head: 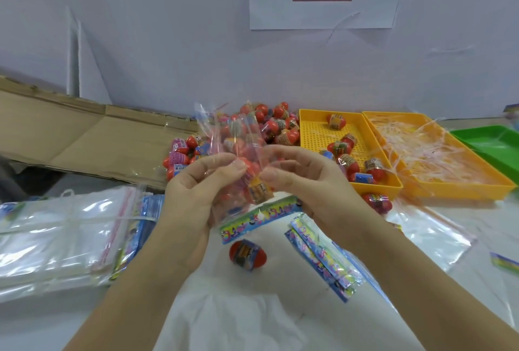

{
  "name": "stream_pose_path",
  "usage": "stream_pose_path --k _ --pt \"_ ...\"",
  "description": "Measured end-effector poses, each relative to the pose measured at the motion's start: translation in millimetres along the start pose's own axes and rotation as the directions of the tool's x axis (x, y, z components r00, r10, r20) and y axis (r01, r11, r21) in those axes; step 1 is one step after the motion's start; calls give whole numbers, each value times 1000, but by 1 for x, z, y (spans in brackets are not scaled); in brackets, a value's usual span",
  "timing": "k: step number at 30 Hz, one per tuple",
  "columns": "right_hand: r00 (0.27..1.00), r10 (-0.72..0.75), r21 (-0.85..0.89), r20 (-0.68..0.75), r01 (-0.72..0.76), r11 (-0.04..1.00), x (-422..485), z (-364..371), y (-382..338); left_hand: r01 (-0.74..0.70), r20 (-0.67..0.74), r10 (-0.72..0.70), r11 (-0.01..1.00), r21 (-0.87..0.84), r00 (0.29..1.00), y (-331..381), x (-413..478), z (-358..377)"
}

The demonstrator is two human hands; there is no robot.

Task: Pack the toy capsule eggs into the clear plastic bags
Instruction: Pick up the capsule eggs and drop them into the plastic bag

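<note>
Both hands hold a clear plastic bag [238, 137] upright at the table's centre. My left hand [196, 190] pinches its left side and my right hand [303, 179] pinches its right side. A red capsule egg [254, 179] with a printed band sits inside the bag between my thumbs. The bag's colourful header card [258, 218] hangs below. Another red egg [244, 253] lies loose on the white table under my hands. A pile of red eggs [269, 123] sits behind the bag.
A yellow perforated tray [314, 131] holds several eggs. A second yellow tray [438, 151] holds plastic strips, a green tray [494, 143] beyond it. Stacked clear bags [61, 232] lie left, header-card bags [323, 258] right of centre, flat cardboard [84, 137] at back left.
</note>
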State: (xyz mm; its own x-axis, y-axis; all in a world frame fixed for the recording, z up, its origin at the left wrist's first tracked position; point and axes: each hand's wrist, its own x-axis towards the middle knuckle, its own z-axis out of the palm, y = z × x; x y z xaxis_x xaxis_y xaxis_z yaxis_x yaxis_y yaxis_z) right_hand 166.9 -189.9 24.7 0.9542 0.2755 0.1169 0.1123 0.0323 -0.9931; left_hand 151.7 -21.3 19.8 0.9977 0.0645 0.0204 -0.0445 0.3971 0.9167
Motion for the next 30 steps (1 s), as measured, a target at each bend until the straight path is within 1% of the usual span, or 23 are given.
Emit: stream_pose_path --k 2,5,7,9,10,13,15,17,18,23,24,26,28,30 --pt "999 30 -46 36 -28 999 0 2 2 -14 -6 14 1000 -4 1000 0 0 0" --pt "999 29 -49 32 -28 998 -1 5 3 -26 7 26 1000 -12 1000 -1 -1 1" --pt "997 50 -33 53 -48 998 -1 6 3 -35 5 35 999 -16 999 -1 -1 1" --pt "993 90 -38 75 -88 995 -3 8 2 -46 32 47 999 -10 998 -2 -1 1" --pt "993 92 -73 67 -87 994 -3 9 2 -45 55 45 999 -11 997 -1 -1 1" --pt "999 35 -144 -3 -35 989 -2 8 2 25 112 -22 999 -25 993 2 -1 2" --pt "1000 2 -157 -16 -4 988 -1 5 2 32 87 -38 997 65 995 2 0 1" --pt "1000 -15 -178 2 15 984 -3 6 1 -4 36 -1 988 152 999 1 0 1" --pt "1000 -19 -185 8 20 983 -4 8 0 -18 22 15 987 157 1000 0 1 1" --pt "996 -68 -154 -53 59 986 -6 14 2 -56 19 55 997 47 998 -1 0 0" --pt "997 -59 -139 -43 52 989 -6 14 1 -65 27 64 997 39 998 0 0 -1" --pt "1000 -23 -104 20 25 994 -6 12 0 -79 13 78 996 41 997 3 -2 -3" --pt "994 4 -65 108 3 998 -6 11 -2 -106 -26 111 986 130 994 2 -1 -5" --pt "991 -13 -44 132 19 999 -6 11 -4 -129 11 130 969 209 992 2 -2 -3"
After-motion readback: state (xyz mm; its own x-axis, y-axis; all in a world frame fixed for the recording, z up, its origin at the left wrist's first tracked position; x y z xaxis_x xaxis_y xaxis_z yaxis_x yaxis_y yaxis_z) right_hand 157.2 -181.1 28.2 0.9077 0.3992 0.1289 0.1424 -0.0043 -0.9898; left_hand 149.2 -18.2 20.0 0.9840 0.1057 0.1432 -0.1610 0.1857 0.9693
